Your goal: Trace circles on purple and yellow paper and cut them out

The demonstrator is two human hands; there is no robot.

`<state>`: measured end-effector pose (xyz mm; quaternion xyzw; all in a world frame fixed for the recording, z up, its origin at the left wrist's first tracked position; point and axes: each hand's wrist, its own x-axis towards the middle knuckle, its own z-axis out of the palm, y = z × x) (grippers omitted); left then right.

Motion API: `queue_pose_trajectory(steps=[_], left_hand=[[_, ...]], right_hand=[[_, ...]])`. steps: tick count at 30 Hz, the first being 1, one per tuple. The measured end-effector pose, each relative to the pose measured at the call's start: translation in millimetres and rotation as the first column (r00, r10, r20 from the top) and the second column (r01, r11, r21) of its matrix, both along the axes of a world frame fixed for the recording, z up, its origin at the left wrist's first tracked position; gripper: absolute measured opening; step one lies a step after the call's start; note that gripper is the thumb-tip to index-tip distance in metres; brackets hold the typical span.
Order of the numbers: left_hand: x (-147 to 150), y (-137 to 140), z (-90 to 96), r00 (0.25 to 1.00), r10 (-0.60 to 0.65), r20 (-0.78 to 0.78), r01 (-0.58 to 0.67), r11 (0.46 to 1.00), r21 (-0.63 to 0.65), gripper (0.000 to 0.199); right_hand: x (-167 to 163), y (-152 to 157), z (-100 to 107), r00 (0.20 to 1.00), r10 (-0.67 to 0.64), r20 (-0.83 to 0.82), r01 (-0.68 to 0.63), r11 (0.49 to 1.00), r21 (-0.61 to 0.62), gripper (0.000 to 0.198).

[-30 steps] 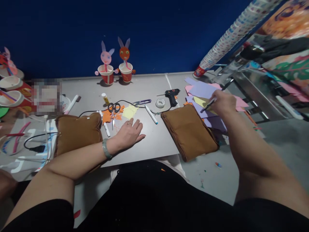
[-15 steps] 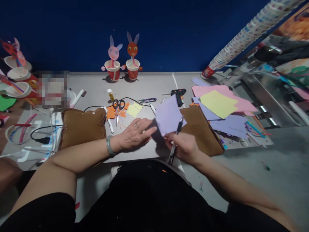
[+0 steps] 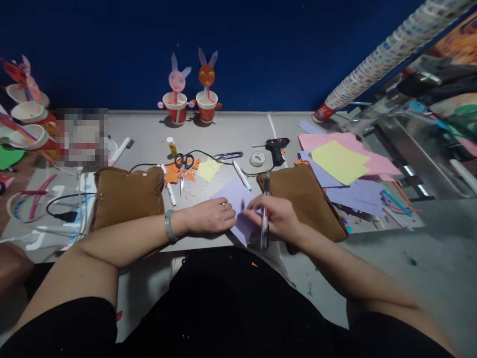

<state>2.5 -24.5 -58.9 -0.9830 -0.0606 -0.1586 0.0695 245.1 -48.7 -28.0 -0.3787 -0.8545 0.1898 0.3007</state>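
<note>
A sheet of purple paper lies on the table in front of me, its near corner bent up. My left hand, wearing a ring and a bangle, lies over the sheet with its fingers curled in and gripping its near part. At the sheet's right side, my right hand is closed around a pen held nearly upright and slightly blurred. A small dark shape shows on the paper by the right fingertips; I cannot make out what it is. A white marker rests just beyond the sheet.
Brown cushions lie left and right. Beyond are scissors, a glue stick, a tape roll and a glue gun. Two rabbit cups stand behind; coloured paper is piled right.
The purple paper has come down from the right hand onto the table, leftward. My left hand now lies on it, fingers curled. The pen has turned more upright in my right hand.
</note>
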Motion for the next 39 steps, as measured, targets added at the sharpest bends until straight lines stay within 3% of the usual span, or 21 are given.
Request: queue_pose_trajectory(steps=[3,5,9,13,17,25,29,34,36,39], left_hand=[[-1,-1,-3.5,1.000,0.005,0.001,-0.005,1.000,0.004,0.025],[-1,-2,-4.1,1.000,-0.006,-0.012,0.006,1.000,0.001,0.024],[-1,-1,-3.7,1.000,-0.026,-0.014,0.026,1.000,-0.014,0.022],[-1,-1,-4.3,1.000,-0.010,-0.019,0.009,0.999,-0.047,0.023],[-1,0,-6.4,0.997,0.032,-0.063,-0.035,0.998,-0.043,0.024],[-2,-2,-5.6,0.979,0.164,-0.124,-0.173,0.983,-0.063,0.021],[-2,-2,-2.8,0.957,0.251,-0.145,-0.266,0.959,-0.094,0.022],[-3,0,0.6,0.963,0.215,-0.161,-0.236,0.964,-0.123,0.020],[-3,0,3.6,0.969,0.187,-0.162,-0.212,0.964,-0.157,0.013],[-3,-4,7.7,0.994,0.087,-0.070,-0.101,0.970,-0.219,0.023]], right_hand=[[3,33,-1,0.938,-0.270,0.217,0.257,0.963,0.085,0.023],[-1,54,-2,0.853,-0.347,0.389,0.337,0.936,0.095,0.019],[-19,83,-4,0.722,-0.321,0.613,0.378,0.925,0.039,0.020],[-29,98,-6,0.706,-0.277,0.652,0.372,0.928,-0.009,0.015],[-23,108,-6,0.690,-0.314,0.653,0.387,0.921,0.034,0.019],[-15,120,-13,0.718,-0.346,0.605,0.387,0.920,0.067,0.016],[-18,116,-6,0.820,-0.358,0.448,0.400,0.916,-0.001,0.010],[-23,110,5,0.978,-0.112,0.177,0.162,0.940,-0.300,0.021],[-25,110,1,0.995,-0.014,0.098,0.049,0.930,-0.365,0.022],[-26,113,-13,0.998,0.016,-0.059,-0.040,0.906,-0.422,0.018]])
